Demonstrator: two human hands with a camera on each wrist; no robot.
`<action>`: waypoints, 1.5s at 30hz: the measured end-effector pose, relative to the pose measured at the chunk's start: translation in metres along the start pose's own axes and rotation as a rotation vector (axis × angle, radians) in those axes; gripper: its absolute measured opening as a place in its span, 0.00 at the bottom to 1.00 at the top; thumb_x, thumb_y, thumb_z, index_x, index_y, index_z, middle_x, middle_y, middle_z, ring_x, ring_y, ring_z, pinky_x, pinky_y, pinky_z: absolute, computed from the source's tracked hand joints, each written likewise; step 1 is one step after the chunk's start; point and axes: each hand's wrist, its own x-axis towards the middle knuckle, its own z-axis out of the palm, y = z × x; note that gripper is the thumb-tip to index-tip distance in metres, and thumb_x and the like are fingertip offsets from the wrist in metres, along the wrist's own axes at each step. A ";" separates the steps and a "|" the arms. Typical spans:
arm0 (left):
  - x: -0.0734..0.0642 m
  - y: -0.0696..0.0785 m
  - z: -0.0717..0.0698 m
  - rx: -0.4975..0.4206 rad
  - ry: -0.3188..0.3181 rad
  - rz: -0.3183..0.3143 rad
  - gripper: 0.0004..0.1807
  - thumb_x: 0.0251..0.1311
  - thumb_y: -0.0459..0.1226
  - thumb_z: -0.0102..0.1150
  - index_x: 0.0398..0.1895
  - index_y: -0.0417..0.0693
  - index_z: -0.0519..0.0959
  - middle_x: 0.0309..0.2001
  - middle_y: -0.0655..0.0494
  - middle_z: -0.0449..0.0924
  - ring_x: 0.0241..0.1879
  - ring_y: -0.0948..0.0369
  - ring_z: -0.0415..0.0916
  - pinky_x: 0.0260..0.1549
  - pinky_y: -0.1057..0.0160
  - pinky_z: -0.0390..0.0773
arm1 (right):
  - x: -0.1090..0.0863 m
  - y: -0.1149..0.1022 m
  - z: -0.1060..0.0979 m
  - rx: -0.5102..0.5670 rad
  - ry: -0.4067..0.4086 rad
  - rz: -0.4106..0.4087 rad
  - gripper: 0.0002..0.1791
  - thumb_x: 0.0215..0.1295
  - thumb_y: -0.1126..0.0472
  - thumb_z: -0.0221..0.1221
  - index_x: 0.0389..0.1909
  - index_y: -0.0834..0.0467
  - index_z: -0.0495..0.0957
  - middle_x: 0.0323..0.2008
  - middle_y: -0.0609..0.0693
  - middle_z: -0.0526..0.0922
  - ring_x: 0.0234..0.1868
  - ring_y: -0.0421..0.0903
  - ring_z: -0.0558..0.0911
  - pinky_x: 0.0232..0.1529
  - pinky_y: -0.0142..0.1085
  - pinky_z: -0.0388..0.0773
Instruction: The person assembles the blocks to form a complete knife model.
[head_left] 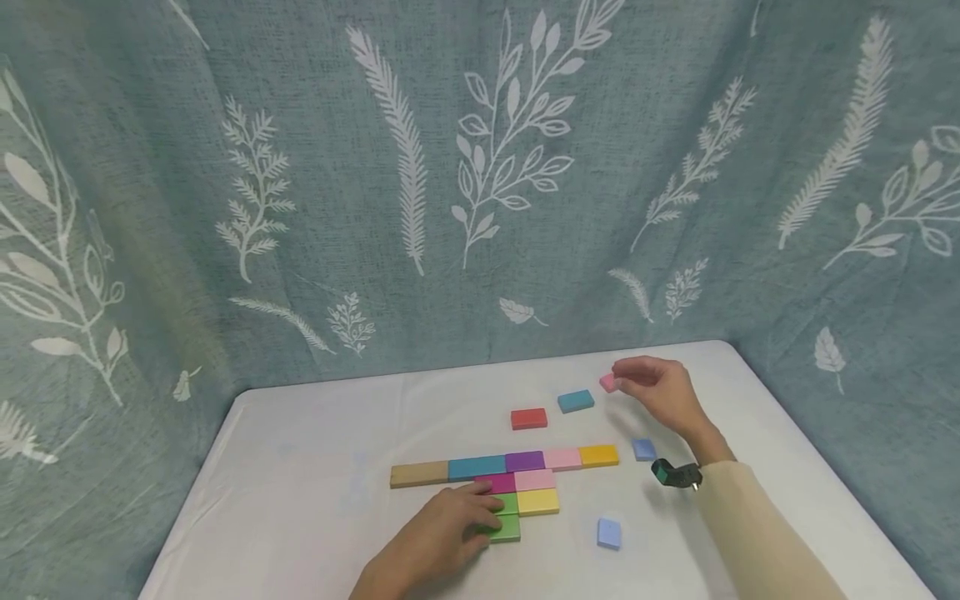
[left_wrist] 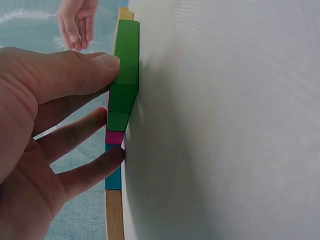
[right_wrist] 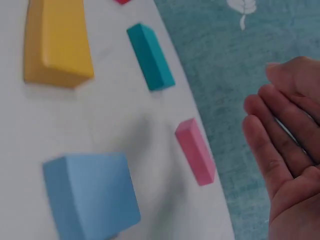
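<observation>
Left hand (head_left: 447,525), fingers loose, touches 2 smooth green rectangular blocks (head_left: 507,529); right hand (head_left: 666,395), holding nothing, hovers near 1 pink oblong (right_wrist: 196,152).

**Partly out of sight**

In the head view, the left hand (head_left: 450,527) hides ends of 2 green blocks (head_left: 509,530); the right hand (head_left: 666,398), part of a pink block (head_left: 607,383). The right wrist view crops a red block (right_wrist: 121,1), yellow block (right_wrist: 57,40) and blurred blue block (right_wrist: 100,195).
</observation>
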 end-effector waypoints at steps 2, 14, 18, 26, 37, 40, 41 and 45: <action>0.000 0.000 0.000 -0.002 0.001 0.001 0.14 0.68 0.35 0.75 0.53 0.58 0.93 0.64 0.64 0.88 0.75 0.54 0.77 0.74 0.49 0.81 | 0.006 0.004 -0.001 0.006 -0.005 0.010 0.17 0.73 0.63 0.71 0.60 0.60 0.88 0.56 0.58 0.92 0.58 0.57 0.91 0.58 0.30 0.89; 0.003 0.006 0.003 -0.015 0.006 0.015 0.14 0.68 0.35 0.75 0.53 0.60 0.93 0.63 0.67 0.88 0.75 0.56 0.77 0.74 0.49 0.81 | 0.029 0.034 -0.015 -0.022 -0.056 0.109 0.23 0.76 0.64 0.66 0.69 0.64 0.81 0.66 0.64 0.86 0.69 0.64 0.85 0.71 0.59 0.82; 0.003 0.007 0.004 -0.019 0.007 0.009 0.14 0.68 0.35 0.75 0.53 0.60 0.93 0.64 0.67 0.88 0.76 0.56 0.76 0.74 0.49 0.80 | 0.032 0.036 -0.017 -0.020 -0.072 0.124 0.25 0.75 0.66 0.65 0.70 0.66 0.79 0.68 0.66 0.84 0.70 0.66 0.83 0.72 0.58 0.81; 0.003 0.008 0.005 -0.019 -0.001 -0.017 0.13 0.69 0.37 0.74 0.54 0.61 0.93 0.65 0.69 0.87 0.76 0.58 0.75 0.75 0.50 0.79 | 0.032 0.048 -0.017 -0.046 -0.140 0.161 0.28 0.73 0.65 0.67 0.71 0.66 0.78 0.70 0.66 0.82 0.72 0.66 0.81 0.74 0.59 0.79; 0.000 0.003 0.003 -0.016 0.013 -0.006 0.14 0.69 0.36 0.74 0.54 0.59 0.93 0.65 0.67 0.87 0.76 0.58 0.76 0.75 0.49 0.80 | 0.025 0.059 -0.009 -0.101 -0.084 0.117 0.24 0.70 0.69 0.70 0.66 0.65 0.83 0.64 0.66 0.87 0.64 0.65 0.87 0.67 0.57 0.85; -0.001 0.002 0.002 -0.016 0.011 -0.012 0.14 0.70 0.36 0.74 0.55 0.60 0.93 0.65 0.68 0.87 0.76 0.58 0.76 0.75 0.49 0.79 | 0.022 0.056 -0.007 -0.121 -0.055 0.107 0.22 0.72 0.68 0.69 0.65 0.64 0.84 0.62 0.65 0.88 0.63 0.64 0.88 0.67 0.58 0.86; -0.001 0.001 0.002 -0.018 0.012 -0.012 0.14 0.69 0.36 0.74 0.55 0.60 0.93 0.65 0.68 0.87 0.76 0.58 0.76 0.75 0.49 0.79 | 0.019 0.054 -0.007 -0.125 -0.044 0.111 0.21 0.73 0.68 0.68 0.65 0.64 0.84 0.62 0.64 0.88 0.63 0.64 0.88 0.67 0.58 0.86; -0.003 -0.002 0.000 -0.030 0.014 -0.019 0.14 0.69 0.36 0.74 0.55 0.60 0.93 0.65 0.67 0.87 0.76 0.57 0.76 0.75 0.49 0.80 | 0.006 0.042 -0.010 -0.129 -0.002 0.092 0.20 0.74 0.67 0.67 0.64 0.62 0.85 0.60 0.62 0.90 0.62 0.62 0.89 0.64 0.54 0.89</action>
